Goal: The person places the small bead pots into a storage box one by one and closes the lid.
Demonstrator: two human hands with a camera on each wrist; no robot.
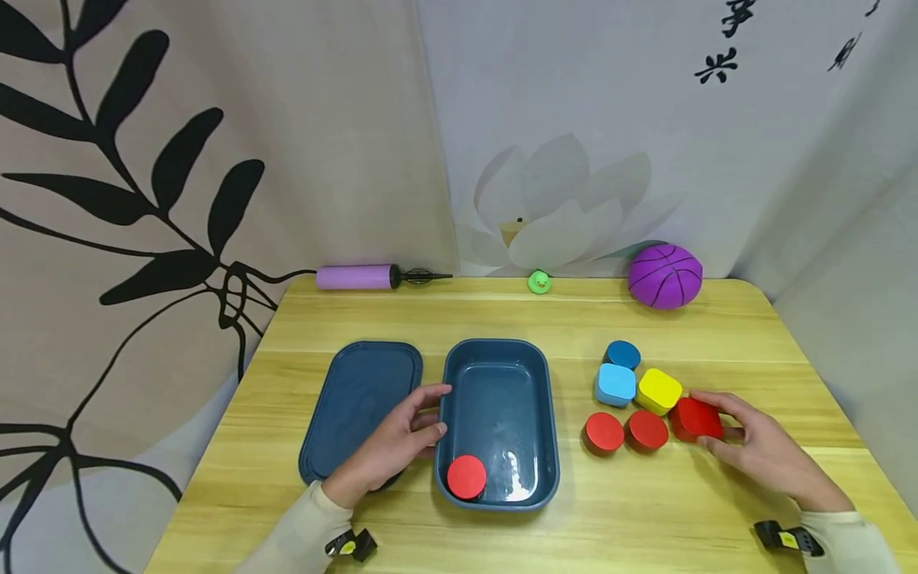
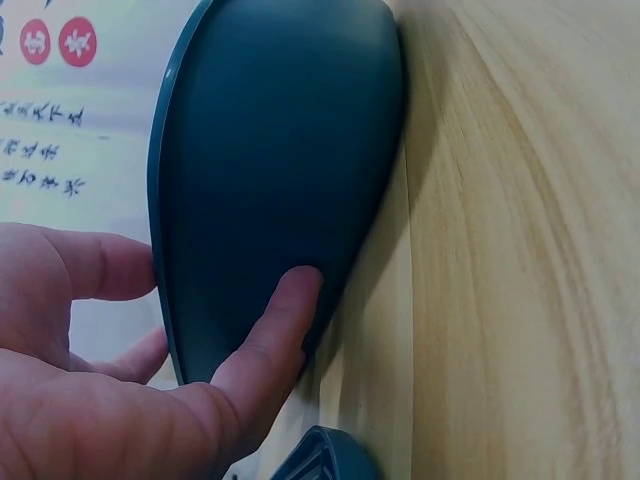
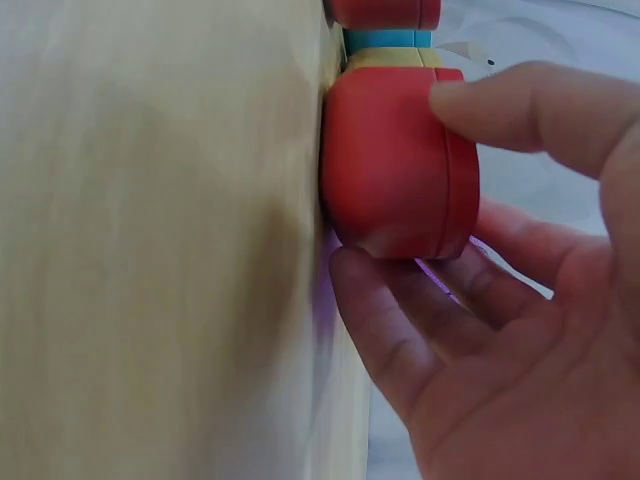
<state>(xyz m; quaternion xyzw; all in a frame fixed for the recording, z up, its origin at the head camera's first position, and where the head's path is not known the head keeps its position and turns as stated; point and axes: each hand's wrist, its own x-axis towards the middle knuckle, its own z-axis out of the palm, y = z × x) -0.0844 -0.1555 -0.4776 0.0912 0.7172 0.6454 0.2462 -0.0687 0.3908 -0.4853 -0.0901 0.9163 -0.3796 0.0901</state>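
Note:
My left hand (image 1: 393,445) touches the left wall of a dark blue rectangular tub (image 1: 548,426). In the left wrist view its fingertips rest against the tub's outer side (image 2: 270,160). One red round box (image 1: 466,477) lies inside the tub at the near left corner. On the right, my right hand (image 1: 767,454) holds a red rounded-square box (image 1: 694,420) between thumb and fingers. A lid seam runs round this red box (image 3: 395,165) in the right wrist view. Beside it stand a yellow box (image 1: 659,391), a light blue box (image 1: 615,385) and two red round boxes (image 1: 603,433).
A dark blue flat lid (image 1: 358,399) lies left of the tub, partly under the left forearm. Behind the light blue box sits a blue round box (image 1: 621,355). Along the back edge are a purple pump (image 1: 356,277), a green toy duck (image 1: 539,282) and a purple ball (image 1: 665,277).

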